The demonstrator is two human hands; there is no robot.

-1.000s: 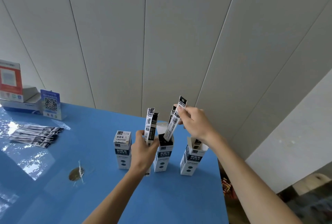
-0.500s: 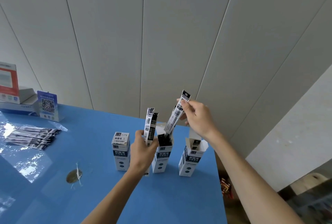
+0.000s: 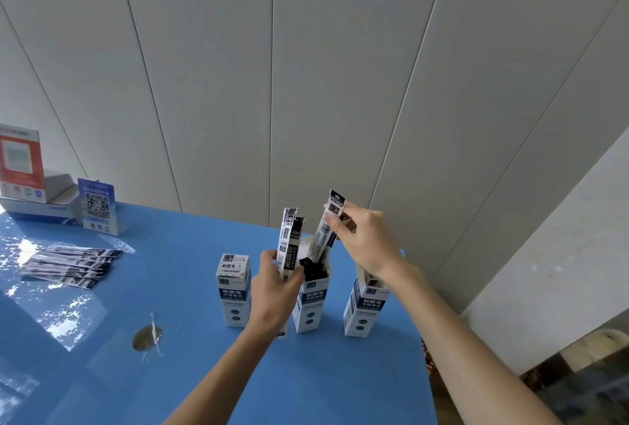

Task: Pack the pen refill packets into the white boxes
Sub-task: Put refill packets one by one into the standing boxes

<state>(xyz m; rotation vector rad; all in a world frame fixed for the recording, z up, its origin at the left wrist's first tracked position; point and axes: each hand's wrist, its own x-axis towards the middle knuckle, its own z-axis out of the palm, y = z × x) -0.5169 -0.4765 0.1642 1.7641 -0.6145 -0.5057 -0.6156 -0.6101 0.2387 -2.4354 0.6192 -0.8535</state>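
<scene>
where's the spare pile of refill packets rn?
Head view, far left: the spare packets lie flat on the blue table, in front of the QR sign.

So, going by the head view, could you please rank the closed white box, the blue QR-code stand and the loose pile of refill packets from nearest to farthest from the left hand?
1. Closed white box: just left of the left hand.
2. Loose pile of refill packets: far left on the table.
3. Blue QR-code stand: back left, near the wall.
</scene>
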